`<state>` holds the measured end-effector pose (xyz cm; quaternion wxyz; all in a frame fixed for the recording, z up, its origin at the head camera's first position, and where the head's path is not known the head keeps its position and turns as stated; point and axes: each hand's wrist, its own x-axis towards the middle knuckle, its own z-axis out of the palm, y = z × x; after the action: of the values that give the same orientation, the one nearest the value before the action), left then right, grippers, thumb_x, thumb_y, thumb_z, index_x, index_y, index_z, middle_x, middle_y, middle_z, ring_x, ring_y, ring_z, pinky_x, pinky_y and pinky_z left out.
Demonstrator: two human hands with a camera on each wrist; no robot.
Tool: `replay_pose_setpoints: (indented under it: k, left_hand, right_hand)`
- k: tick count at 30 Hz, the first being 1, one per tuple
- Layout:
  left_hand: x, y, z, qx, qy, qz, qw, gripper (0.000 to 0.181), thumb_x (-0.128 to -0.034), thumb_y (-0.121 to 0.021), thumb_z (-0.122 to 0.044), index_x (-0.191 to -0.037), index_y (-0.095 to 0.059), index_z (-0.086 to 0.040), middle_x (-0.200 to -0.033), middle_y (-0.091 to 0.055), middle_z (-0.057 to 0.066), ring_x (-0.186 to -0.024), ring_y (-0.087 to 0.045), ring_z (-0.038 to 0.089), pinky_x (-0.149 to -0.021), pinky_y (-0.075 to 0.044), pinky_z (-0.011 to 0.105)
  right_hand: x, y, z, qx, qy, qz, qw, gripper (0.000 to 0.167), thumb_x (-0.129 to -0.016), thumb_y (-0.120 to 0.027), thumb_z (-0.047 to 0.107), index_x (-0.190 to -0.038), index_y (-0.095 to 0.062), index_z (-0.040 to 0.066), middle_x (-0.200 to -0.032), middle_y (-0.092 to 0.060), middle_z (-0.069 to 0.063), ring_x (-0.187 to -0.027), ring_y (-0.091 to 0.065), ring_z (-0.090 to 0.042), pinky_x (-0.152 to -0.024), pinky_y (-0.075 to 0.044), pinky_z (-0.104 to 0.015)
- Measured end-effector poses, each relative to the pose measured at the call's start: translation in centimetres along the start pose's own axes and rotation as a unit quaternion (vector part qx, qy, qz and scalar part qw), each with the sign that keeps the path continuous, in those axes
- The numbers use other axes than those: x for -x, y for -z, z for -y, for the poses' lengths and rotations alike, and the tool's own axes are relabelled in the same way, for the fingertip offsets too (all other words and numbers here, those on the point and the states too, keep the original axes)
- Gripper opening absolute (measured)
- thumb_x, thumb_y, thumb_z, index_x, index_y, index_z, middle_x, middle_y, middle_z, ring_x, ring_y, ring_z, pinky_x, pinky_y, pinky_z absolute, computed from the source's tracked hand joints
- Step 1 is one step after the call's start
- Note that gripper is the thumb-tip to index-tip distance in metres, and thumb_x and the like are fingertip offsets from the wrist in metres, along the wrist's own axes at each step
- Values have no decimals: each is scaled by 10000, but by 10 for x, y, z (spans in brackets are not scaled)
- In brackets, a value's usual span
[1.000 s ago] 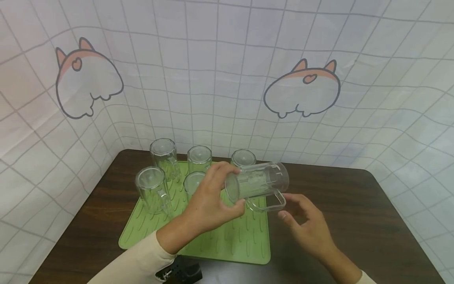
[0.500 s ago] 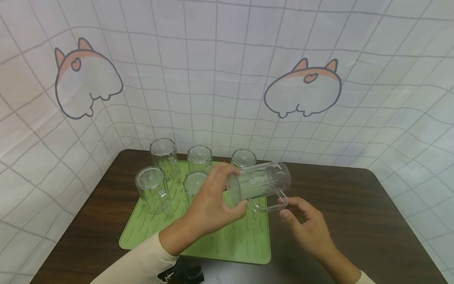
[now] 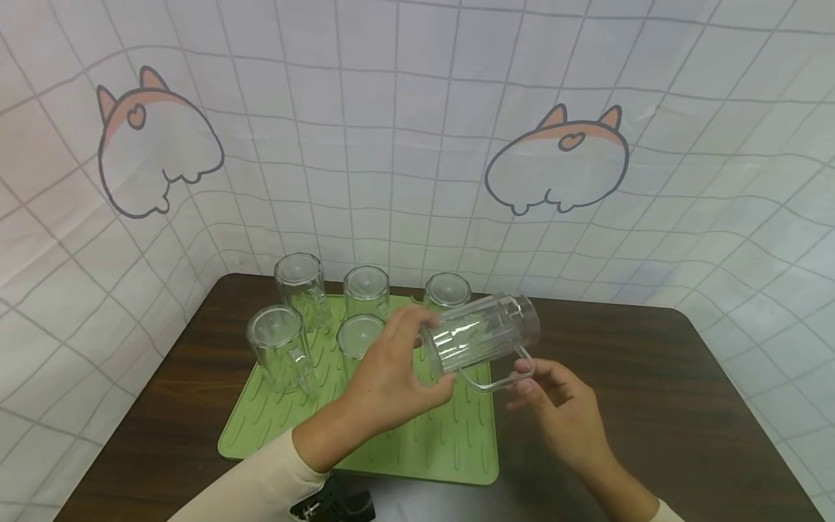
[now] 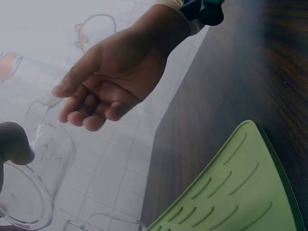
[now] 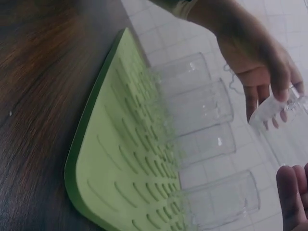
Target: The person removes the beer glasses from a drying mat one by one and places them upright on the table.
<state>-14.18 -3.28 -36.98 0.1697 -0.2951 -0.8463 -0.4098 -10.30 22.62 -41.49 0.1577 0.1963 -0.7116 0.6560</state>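
A clear glass mug (image 3: 479, 332) is held tilted nearly on its side above the right part of the green mat. My left hand (image 3: 385, 370) grips it round the base end, thumb below and fingers above. The mug's mouth points right and its handle hangs underneath. At the handle's lower corner, my right hand (image 3: 570, 413) pinches with thumb and fingertips. In the left wrist view the right hand (image 4: 115, 77) has its fingers loosely curled beside the handle. In the right wrist view the left hand (image 5: 262, 62) holds the mug (image 5: 284, 130) at its base.
Several clear mugs stand upside down on the green mat (image 3: 457, 453), among them a front left one (image 3: 277, 348) and a back right one (image 3: 448, 290). The mat lies on a dark wooden table (image 3: 626, 362). A white grid-patterned curtain (image 3: 404, 145) stands behind.
The held mug has moved slightly right and its mouth end has tipped up a little. My right fingers have closed further round the handle's corner.
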Motion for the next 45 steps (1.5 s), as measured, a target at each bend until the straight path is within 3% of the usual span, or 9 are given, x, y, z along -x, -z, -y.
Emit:
replay_pose_setpoints:
  k: [12,20,29,36,45]
  left_hand:
    - [3,-2,0,-279,136,173,9994,642,-710,-919,-169,-1198,-509,-96,-1273,-512,78,-993,-606,214,-801,-575,347]
    - [3,-5,1,-365,227,248,9988,674,-698,-941,-195,-1208,-510,-96,-1239,-525,58,-987,-597,204,-829,-565,343]
    - [3,-8,1,-309,421,363,9980,685,-715,-934,-222,-1234,-502,-105,-1218,-526,40,-860,-601,180,-731,-561,325]
    - [3,-11,1,-284,511,394,9975,731,-705,-947,-235,-1261,-496,-90,-1203,-541,43,-925,-598,179,-809,-565,354]
    - [3,-14,-2,-110,863,471,9951,813,-686,-974,-259,-1320,-503,-65,-1176,-569,39,-997,-584,183,-852,-552,366]
  right_hand:
    - [-2,-6,4,-529,294,94,9981,181,-947,-567,-205,-1126,-586,-188,-1028,-719,-142,-800,-737,-210,-743,-613,-352]
    - [0,-6,7,-570,239,110,9980,183,-944,-560,-214,-1121,-589,-177,-1033,-730,-114,-847,-742,-192,-814,-600,-336]
    - [1,-8,9,-867,257,159,9958,194,-914,-581,-238,-1101,-586,-189,-1041,-732,-131,-879,-741,-200,-832,-596,-347]
    - [1,-8,12,-842,350,431,9949,149,-944,-613,-169,-1076,-556,-207,-1062,-739,-61,-944,-733,-178,-826,-600,-360]
    - [-2,-9,16,-844,514,505,9938,109,-956,-600,-162,-1039,-556,-218,-1052,-749,-45,-958,-733,-173,-801,-608,-367]
